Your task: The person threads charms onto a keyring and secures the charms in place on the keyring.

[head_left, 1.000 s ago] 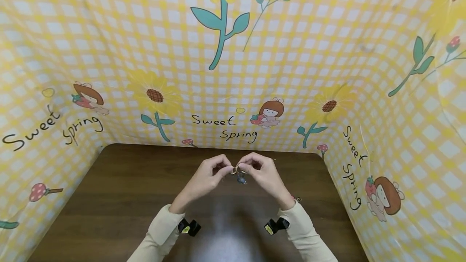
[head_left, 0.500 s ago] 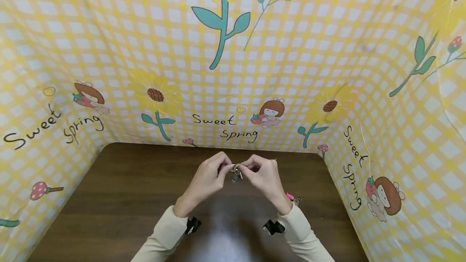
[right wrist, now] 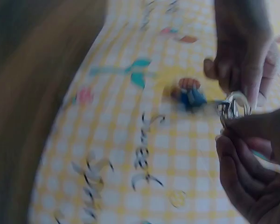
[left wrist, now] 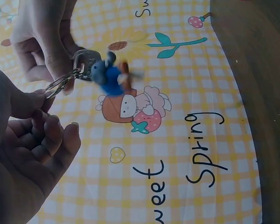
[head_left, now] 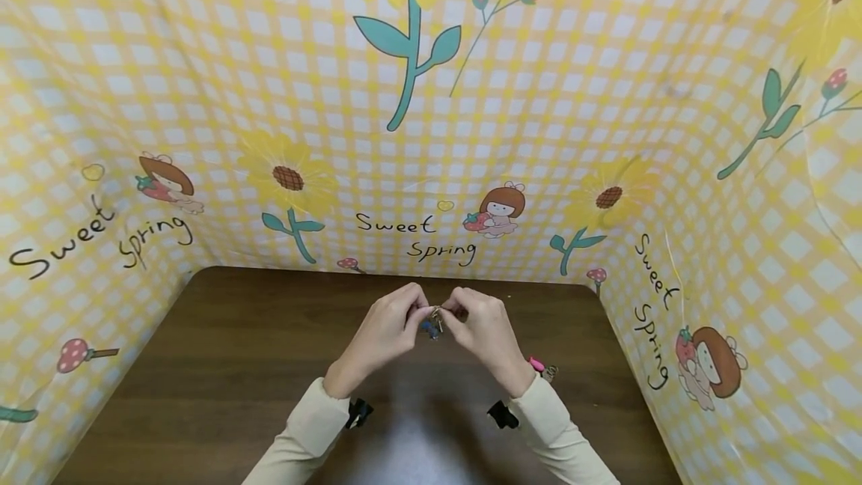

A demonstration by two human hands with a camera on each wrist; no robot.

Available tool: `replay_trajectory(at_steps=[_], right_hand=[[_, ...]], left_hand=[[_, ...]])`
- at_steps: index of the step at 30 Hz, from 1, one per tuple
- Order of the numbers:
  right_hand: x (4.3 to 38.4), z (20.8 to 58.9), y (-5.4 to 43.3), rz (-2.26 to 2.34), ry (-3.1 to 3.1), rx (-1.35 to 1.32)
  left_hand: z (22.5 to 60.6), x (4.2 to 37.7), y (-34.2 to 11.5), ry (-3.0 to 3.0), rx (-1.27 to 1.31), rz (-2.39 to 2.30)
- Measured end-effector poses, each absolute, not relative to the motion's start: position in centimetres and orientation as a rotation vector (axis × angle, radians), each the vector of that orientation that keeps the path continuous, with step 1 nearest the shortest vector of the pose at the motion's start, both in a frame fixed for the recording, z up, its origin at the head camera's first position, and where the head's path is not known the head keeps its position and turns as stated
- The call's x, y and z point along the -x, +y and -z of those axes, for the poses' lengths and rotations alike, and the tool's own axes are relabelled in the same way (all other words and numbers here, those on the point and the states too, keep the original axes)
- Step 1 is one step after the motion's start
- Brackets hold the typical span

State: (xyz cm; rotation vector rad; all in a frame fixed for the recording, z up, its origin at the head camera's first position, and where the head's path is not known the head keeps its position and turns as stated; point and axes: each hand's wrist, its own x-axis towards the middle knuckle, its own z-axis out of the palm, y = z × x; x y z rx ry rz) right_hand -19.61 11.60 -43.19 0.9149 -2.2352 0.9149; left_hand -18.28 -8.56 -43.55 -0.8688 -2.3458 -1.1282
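In the head view both hands meet above the table, pinching a metal key ring [head_left: 436, 313]. A small blue figurine keychain [head_left: 431, 329] hangs from it; in the left wrist view the figurine [left wrist: 111, 79] has a grey head, blue body and brown lower part. My left hand [head_left: 385, 326] pinches the ring [left wrist: 60, 87] between thumb and fingers from the left. My right hand [head_left: 486, 329] pinches the metal parts from the right. The right wrist view shows the ring [right wrist: 234, 106] at the fingertips and the figurine [right wrist: 191, 98] blurred. Fingers hide part of the ring.
On the brown table [head_left: 222, 365], beside the right wrist, lie a pink item [head_left: 536, 364] and a metal coil or rings [head_left: 551, 373], partly hidden by the arm. A yellow checked cloth [head_left: 323, 96] stands round the back and sides.
The figurine has swung from right to left under the ring, and the fingers have shifted on the ring. The pink item beside the right wrist has come into view.
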Motion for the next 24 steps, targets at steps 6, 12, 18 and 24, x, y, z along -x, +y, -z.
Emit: replay_trajectory(at_steps=[6,12,18,24], right_hand=[[19.48,43.08,11.55,-1.325,-2.310,-0.608],[19.69,43.39,11.74,-0.851,-2.273,-0.878],[19.70,43.32,11.59,-0.918,-2.204,-0.955],[19.65,43.10,11.30,-1.294,-2.235,-0.751]], left_hand=[[43.37,18.35,-8.44,-2.325,0.866,1.140],[43.83,18.53,-8.43,-2.351,0.907,1.195],[43.79,18.43,-8.69,-2.340,0.914,1.232],[43.42,18.31,-8.79,-2.275,0.924,1.206]])
